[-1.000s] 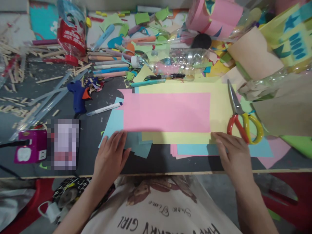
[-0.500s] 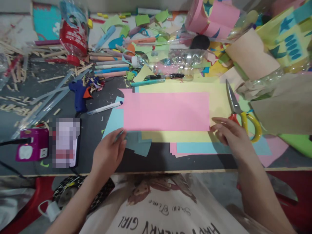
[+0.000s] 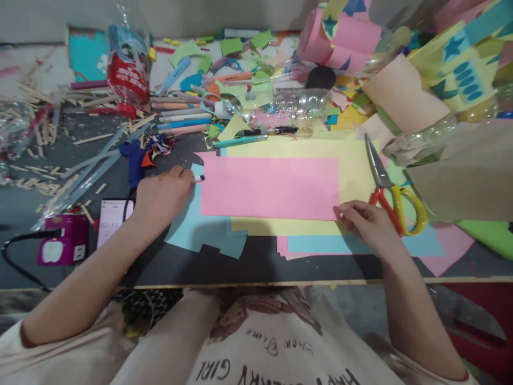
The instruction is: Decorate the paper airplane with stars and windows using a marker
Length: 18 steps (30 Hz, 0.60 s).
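A pink paper sheet (image 3: 268,187) lies across a yellow sheet (image 3: 356,166) in front of me. My right hand (image 3: 363,222) pinches the pink sheet's lower right corner between thumb and fingers. To the left of that sheet, my left hand (image 3: 164,198) is closed over a white marker (image 3: 197,179); only its dark-tipped end shows past the fingers. Light blue paper (image 3: 204,235) lies beneath the left side. Scissors (image 3: 385,182) with red and yellow handles rest, blades apart, just beyond my right hand.
A blue glue gun (image 3: 134,160), a phone (image 3: 109,219) partly behind my left forearm and a purple charger box (image 3: 64,239) sit at left. Further back lie markers, a clear plastic bottle (image 3: 280,109), wooden sticks and paper scraps. A pink paper-wrapped cylinder (image 3: 340,40) stands at back right.
My left hand has left the pink sheet's lower left corner and moved up and left onto the marker. The fingers of my right hand have closed on the lower right corner.
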Available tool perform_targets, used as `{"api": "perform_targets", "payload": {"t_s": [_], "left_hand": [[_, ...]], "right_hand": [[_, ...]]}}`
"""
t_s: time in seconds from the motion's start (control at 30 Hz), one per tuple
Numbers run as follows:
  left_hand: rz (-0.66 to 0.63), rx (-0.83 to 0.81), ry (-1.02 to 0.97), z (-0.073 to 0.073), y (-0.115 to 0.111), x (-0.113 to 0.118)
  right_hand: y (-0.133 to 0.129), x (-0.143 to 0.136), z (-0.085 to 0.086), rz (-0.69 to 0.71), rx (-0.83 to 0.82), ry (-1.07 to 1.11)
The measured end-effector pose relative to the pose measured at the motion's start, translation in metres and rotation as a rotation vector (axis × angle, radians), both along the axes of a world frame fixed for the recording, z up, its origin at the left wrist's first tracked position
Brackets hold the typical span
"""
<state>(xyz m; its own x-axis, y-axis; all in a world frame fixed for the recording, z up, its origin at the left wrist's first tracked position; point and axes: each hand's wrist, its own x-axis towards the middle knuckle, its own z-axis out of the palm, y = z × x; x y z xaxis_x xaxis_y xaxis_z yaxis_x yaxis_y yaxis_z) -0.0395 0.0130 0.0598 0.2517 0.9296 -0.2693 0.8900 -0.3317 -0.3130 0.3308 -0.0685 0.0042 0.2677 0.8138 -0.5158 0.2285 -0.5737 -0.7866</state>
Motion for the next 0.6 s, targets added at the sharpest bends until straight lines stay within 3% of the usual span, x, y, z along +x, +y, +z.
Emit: {"api": "perform_targets", "payload": {"t_s": [0.17,0.27,0.37,0.47,0.6], "left_hand": [[0.043,-0.008,-0.011,0.018,0.031,0.002],[0.041,-0.185,-0.077,0.020,0.046,-0.003],[-0.012,-0.361,-0.073,0.014,0.045,-0.007],[-0.034,-0.394,-0.047,0.012,0.040,-0.004],[0.030,-0.355,-0.057,0.031,0.053,0.008]], "right_hand": [[0.000,-0.002,0.002,0.028,-0.007,-0.022],[0.000,-0.003,0.005,0.031,-0.014,-0.036],[0.001,-0.004,0.005,0.043,-0.031,-0.042],[0.002,-0.004,0.004,0.041,-0.033,-0.060],[0.002,-0.005,0.004,0.038,-0.009,-0.083]]}}
